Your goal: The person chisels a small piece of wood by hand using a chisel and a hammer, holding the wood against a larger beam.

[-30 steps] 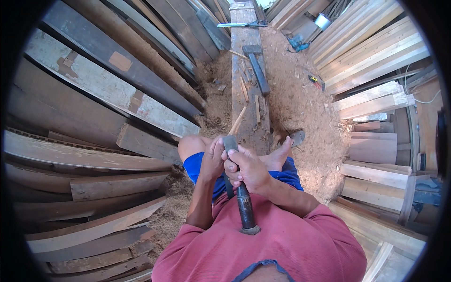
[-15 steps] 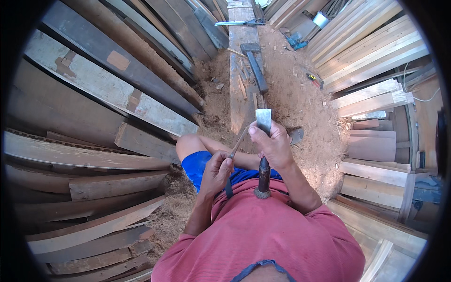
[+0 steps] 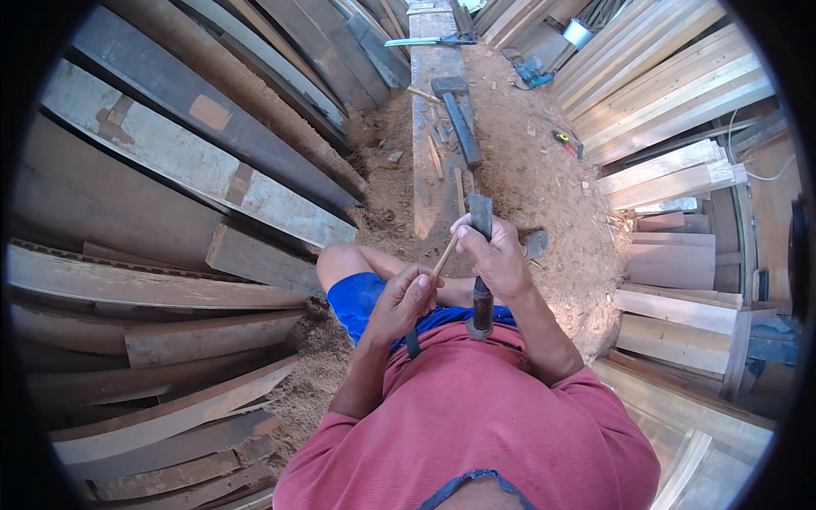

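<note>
In front of my lap, my right hand (image 3: 500,259) is closed around the blade of a chisel (image 3: 481,214). The blade's broad end points away from me, and the dark handle hangs back toward my shirt. My left hand (image 3: 406,303) pinches a thin wooden stick (image 3: 446,255) between thumb and fingers. The stick slants up to the right, its far tip close beside my right thumb and the chisel. Whether tip and blade touch, I cannot tell.
Ahead lies a long plank (image 3: 427,183) bearing a hammer (image 3: 463,132), wood slivers and a handsaw (image 3: 429,40). Stacked boards (image 3: 195,170) line the left, pale timber (image 3: 671,76) the right. On the sawdust-covered ground are a tape measure (image 3: 563,138) and a teal power tool (image 3: 533,75).
The chisel has turned in my right hand, its blade now darker and its handle end shifted slightly right. My left hand and the stick have moved slightly right.
</note>
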Motion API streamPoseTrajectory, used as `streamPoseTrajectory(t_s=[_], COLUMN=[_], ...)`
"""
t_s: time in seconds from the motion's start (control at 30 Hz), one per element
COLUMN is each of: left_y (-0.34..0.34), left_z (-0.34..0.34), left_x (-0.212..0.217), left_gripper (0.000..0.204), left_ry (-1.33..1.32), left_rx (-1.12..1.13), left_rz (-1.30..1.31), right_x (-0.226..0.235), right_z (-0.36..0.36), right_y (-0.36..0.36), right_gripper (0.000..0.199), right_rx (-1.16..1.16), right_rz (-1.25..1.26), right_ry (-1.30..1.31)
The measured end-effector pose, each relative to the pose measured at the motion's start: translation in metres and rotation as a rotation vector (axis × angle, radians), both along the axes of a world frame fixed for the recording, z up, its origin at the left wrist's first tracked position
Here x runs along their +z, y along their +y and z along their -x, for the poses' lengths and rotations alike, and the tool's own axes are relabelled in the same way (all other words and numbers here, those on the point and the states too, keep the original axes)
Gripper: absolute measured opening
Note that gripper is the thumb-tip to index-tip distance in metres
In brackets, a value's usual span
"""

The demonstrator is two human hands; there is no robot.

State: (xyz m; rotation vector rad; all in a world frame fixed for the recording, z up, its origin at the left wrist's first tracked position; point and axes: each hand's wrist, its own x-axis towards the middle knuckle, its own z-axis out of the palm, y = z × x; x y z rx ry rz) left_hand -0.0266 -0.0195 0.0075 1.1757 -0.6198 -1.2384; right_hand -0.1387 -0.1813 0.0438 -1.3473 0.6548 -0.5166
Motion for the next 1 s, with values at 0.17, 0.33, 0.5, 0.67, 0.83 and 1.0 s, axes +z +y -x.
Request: streamPoseTrajectory(t_s=[0.17,0.33,0.5,0.67,0.83,1.0], left_y=[-0.005,-0.008,-0.01,-0.006,0.007,0.057], left_z=[-0.001,-0.008,-0.013,-0.012,-0.004,0.006], left_x=[-0.007,-0.02,-0.024,-0.009,-0.003,-0.023], left_gripper=[0.034,0.036,0.032,0.03,0.034,0.037], left_ry=[0.223,0.242,0.121,-0.169,-0.063,0.04], left_rx=[0.027,0.09,0.17,0.241,0.125,0.042], left_rz=[-0.018,-0.053,-0.031,-0.002,0.042,0.03], right_x=[0.005,0.005,0.009,0.014,0.028,0.066], right_z=[-0.004,-0.006,-0.016,-0.015,-0.006,0.035], right_y=[0.0,0.008,0.032,0.061,0.065,0.041], right_gripper=[0.021,0.021,0.021,0.02,0.022,0.021], right_rx=[0.014,-0.143,0.021,0.185,0.113,-0.123], right_rz=[-0.263,-0.707,-0.916,-0.981,-0.868,-0.658], right_ry=[-0.033,-0.384,-0.37,-0.322,-0.29,-0.425])
